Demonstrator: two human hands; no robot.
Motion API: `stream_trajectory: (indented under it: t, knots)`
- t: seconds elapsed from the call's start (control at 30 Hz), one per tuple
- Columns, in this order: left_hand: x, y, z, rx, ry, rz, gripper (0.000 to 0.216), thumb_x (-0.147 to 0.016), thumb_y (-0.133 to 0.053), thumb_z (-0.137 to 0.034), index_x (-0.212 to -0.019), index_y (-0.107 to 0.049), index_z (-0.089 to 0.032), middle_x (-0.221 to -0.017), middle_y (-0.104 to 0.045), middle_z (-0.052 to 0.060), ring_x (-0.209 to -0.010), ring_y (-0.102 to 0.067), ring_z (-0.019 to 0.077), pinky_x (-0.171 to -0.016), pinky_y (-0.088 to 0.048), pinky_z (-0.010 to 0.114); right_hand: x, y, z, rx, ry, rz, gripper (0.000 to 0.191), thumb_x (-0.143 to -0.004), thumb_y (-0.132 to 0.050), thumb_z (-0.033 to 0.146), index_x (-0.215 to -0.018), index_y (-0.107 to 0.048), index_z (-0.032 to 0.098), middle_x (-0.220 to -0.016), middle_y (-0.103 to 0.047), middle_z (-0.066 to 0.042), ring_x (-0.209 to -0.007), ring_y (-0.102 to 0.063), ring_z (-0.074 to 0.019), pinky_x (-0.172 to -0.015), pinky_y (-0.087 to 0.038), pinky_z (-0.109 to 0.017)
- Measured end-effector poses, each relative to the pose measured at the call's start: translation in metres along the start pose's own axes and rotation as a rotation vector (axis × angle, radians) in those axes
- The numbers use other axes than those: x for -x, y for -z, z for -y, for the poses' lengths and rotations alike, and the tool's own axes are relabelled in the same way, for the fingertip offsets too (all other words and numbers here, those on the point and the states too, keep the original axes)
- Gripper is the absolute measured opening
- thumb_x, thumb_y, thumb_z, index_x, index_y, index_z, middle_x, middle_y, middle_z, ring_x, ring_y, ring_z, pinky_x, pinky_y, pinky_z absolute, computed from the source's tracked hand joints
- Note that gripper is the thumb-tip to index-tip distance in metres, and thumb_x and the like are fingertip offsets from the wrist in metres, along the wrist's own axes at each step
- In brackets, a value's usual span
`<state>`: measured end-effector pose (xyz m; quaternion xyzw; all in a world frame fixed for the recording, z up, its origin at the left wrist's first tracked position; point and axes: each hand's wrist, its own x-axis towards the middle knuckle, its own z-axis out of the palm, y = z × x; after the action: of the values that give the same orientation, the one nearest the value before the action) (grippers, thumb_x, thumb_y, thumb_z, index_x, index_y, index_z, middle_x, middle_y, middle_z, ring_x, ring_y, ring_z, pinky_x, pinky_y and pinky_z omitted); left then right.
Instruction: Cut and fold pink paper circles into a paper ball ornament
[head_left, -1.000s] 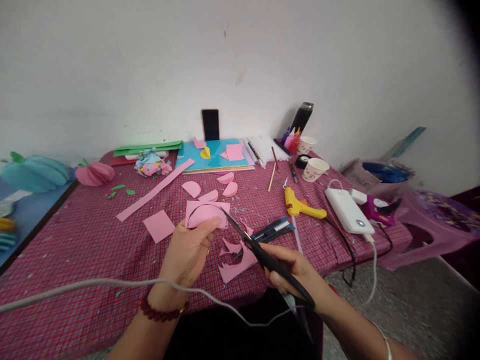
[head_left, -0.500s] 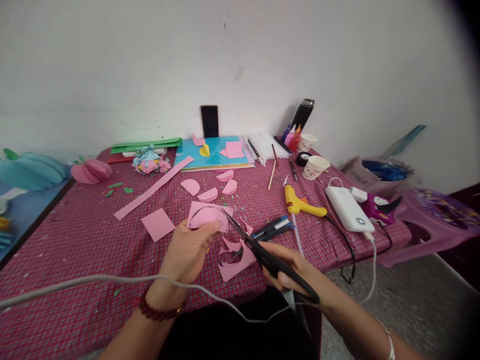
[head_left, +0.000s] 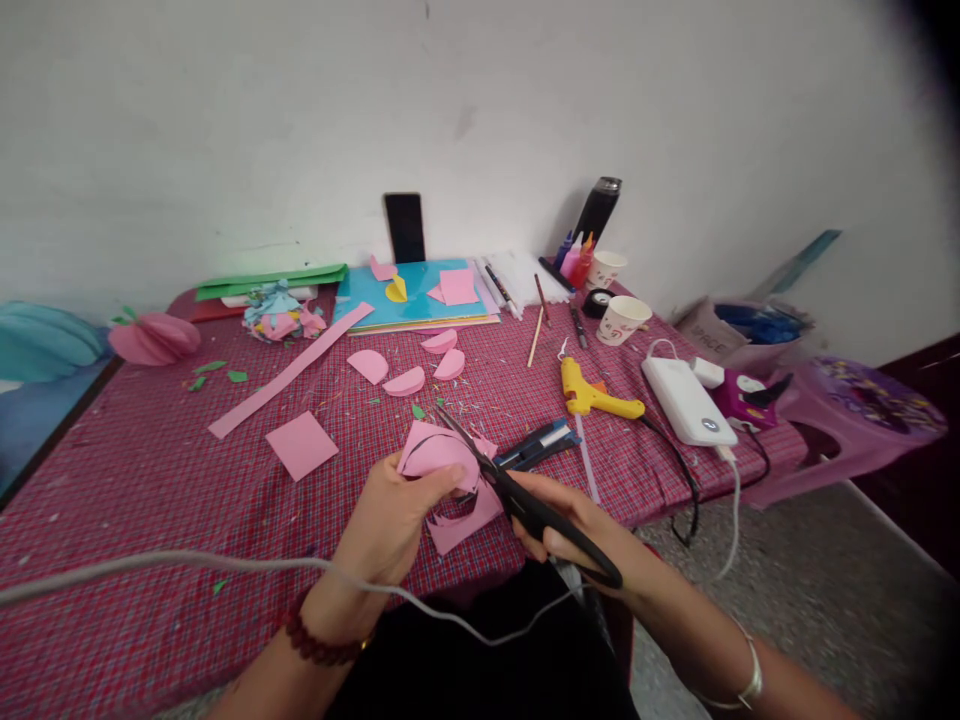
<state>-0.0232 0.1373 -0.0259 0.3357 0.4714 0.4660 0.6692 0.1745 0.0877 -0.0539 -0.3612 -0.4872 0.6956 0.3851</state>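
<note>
Between thumb and fingers, my left hand (head_left: 401, 510) pinches a piece of pink paper (head_left: 435, 458) with a dark curved line drawn on it. My right hand (head_left: 562, 515) grips the black handles of a pair of scissors (head_left: 536, 505). The scissor blades lie at the right side of the held paper, pointing up and left. Below them rest pink paper offcuts (head_left: 454, 530), partly hidden by the hands. Beyond the hands lie several pink folded half-rounds (head_left: 405, 382). A pink square (head_left: 302, 445) is left of my left hand.
A blue stapler (head_left: 538, 446) and a yellow glue gun (head_left: 596, 392) lie right of the scissors. Farther right is a white power bank (head_left: 686, 400). Its white cable (head_left: 420, 603) crosses in front of my wrists. Paper cups (head_left: 624, 320), a phone (head_left: 405, 228) and a flask (head_left: 598, 208) stand farther back.
The held pink paper has turned and tilted in my left hand, and the scissor blades now reach along its right side. The camera view has shifted slightly.
</note>
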Motion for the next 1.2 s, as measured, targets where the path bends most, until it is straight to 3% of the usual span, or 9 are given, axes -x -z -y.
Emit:
stream_trajectory:
  t: [0.37, 0.63, 0.9, 1.2]
  knots:
    - [-0.002, 0.006, 0.005, -0.138, -0.077, 0.019, 0.009, -0.063, -0.079, -0.018, -0.068, -0.072, -0.014, -0.068, -0.071, 0.004, -0.061, -0.062, 0.0141, -0.062, -0.05, 0.024, 0.003, 0.002, -0.002, -0.005, 0.043, -0.012, 0.072, -0.072, -0.073, 0.057, -0.131, -0.056, 0.02, -0.077, -0.049, 0.0, -0.064, -0.038, -0.0107, -0.055, -0.028, -0.024]
    - [-0.005, 0.008, 0.0, -0.122, -0.055, 0.079, 0.008, -0.064, -0.078, -0.016, -0.067, -0.071, -0.014, -0.066, -0.07, 0.002, -0.059, -0.06, 0.0121, -0.061, -0.049, 0.023, 0.002, 0.001, -0.004, -0.015, 0.056, -0.038, 0.067, -0.071, -0.074, 0.054, -0.128, -0.06, 0.022, -0.075, -0.048, 0.001, -0.061, -0.035, -0.0098, -0.054, -0.026, -0.024]
    - [-0.006, 0.012, -0.008, -0.077, -0.007, 0.207, 0.009, -0.062, -0.079, -0.017, -0.066, -0.071, -0.013, -0.065, -0.069, 0.004, -0.061, -0.06, 0.0143, -0.064, -0.049, 0.026, 0.003, 0.001, 0.003, 0.001, 0.017, -0.043, 0.062, -0.07, -0.076, 0.051, -0.124, -0.063, 0.023, -0.071, -0.046, 0.002, -0.06, -0.034, -0.0093, -0.053, -0.026, -0.023]
    - [-0.007, 0.017, -0.016, -0.133, 0.059, 0.316, 0.008, -0.065, -0.075, -0.017, -0.068, -0.069, -0.013, -0.067, -0.069, 0.002, -0.065, -0.06, 0.014, -0.068, -0.047, 0.027, 0.006, 0.011, 0.001, 0.007, 0.019, 0.041, 0.064, -0.072, -0.076, 0.047, -0.129, -0.06, 0.023, -0.072, -0.045, 0.002, -0.06, -0.033, -0.0084, -0.05, -0.024, -0.021]
